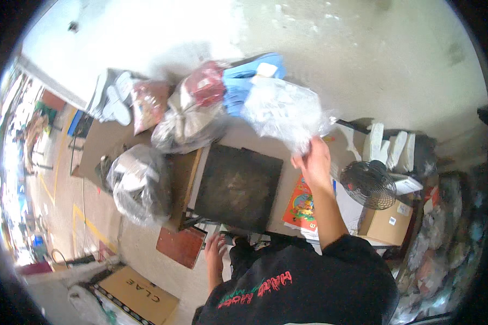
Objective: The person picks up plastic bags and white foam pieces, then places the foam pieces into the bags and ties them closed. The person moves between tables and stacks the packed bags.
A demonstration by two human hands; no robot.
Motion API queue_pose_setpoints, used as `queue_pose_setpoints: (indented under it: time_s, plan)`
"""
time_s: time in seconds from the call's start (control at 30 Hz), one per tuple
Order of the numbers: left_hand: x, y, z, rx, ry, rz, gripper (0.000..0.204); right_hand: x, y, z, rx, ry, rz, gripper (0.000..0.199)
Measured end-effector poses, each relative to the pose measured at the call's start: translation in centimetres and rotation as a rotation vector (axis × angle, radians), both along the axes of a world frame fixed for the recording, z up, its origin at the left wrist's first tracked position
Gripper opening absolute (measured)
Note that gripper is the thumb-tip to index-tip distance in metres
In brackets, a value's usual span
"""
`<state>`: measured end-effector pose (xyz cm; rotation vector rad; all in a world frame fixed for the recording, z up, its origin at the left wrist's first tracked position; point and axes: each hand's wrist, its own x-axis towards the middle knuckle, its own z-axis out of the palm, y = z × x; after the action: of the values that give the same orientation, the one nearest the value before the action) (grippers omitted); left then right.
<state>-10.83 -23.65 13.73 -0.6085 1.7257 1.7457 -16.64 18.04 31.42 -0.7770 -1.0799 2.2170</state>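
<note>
My right hand (pixel 314 160) reaches over the table with its fingers closed on the lower end of a see-through plastic bag (pixel 282 111). The bag looks crumpled and whitish, and I cannot make out what it contains. Just behind it lie blue foam-like pieces (pixel 238 89), partly covered by the bag. My left hand (pixel 216 249) hangs low beside the table's near edge, fingers apart and holding nothing. Nearest to it are a dark square board (pixel 238 187) on the tabletop and a reddish-brown square seat (pixel 180 246) below.
Filled bags (pixel 192 119) crowd the table's back left; another plastic bag (pixel 138 184) bulges at its left side. To the right stand a black wire-caged fan (pixel 368 184) and a cardboard box (pixel 386 221). A colourful booklet (pixel 301 206) lies by my right forearm. A flat carton (pixel 138 295) rests lower left.
</note>
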Motion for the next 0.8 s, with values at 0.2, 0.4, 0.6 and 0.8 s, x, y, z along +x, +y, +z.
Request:
queue_pose_setpoints:
  time_s: [0.2, 0.4, 0.6, 0.8]
  plan:
    - [-5.4, 1.5, 8.1, 0.713, 0.361, 0.025, 0.101, 4.0, -10.9, 3.6, -0.547, 0.174, 0.664, 0.042]
    - [-6.3, -11.5, 10.0, 0.497, 0.537, 0.153, 0.088, 0.3, -28.3, 1.4, -1.022, 0.045, 1.039, 0.041]
    - [3.2, -30.5, 9.7, -0.163, 0.519, 0.692, 0.014, -5.2, -43.0, 0.6, -0.469, -0.267, 0.990, 0.020]
    - [17.7, -38.8, 9.4, -0.406, 0.222, 1.131, 0.021, -3.8, -57.3, -2.1, 0.190, -0.117, 1.387, 0.023]
